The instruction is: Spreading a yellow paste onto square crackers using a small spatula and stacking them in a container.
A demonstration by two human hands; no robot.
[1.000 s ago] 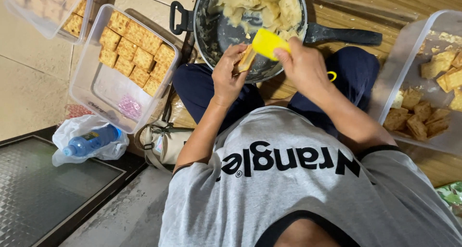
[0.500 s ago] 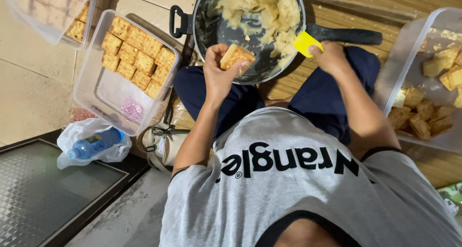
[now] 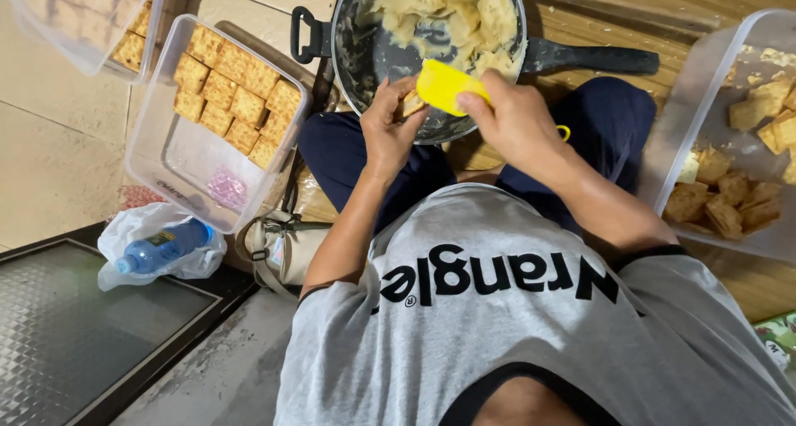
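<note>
My left hand [image 3: 386, 126] holds a square tan cracker [image 3: 410, 104] over the near rim of a dark pan [image 3: 361, 71] filled with pale yellow paste [image 3: 452, 11]. My right hand [image 3: 514, 119] grips a yellow scraper [image 3: 444, 87], its edge pressed against the cracker. Both hands meet just above my lap, in front of the pan. Most of the cracker is hidden by my fingers and the scraper.
A clear plastic box [image 3: 178, 156] with rows of square crackers [image 3: 236, 98] stands on the left. Another clear box [image 3: 705, 102] with filled cracker pieces [image 3: 721, 202] is on the right. A blue bottle [image 3: 162, 248] in a white bag lies on the floor beside a dark mat [image 3: 66, 335].
My right hand came back from the pan with the scraper to the cracker. My left hand lowered and turned the cracker toward it.
</note>
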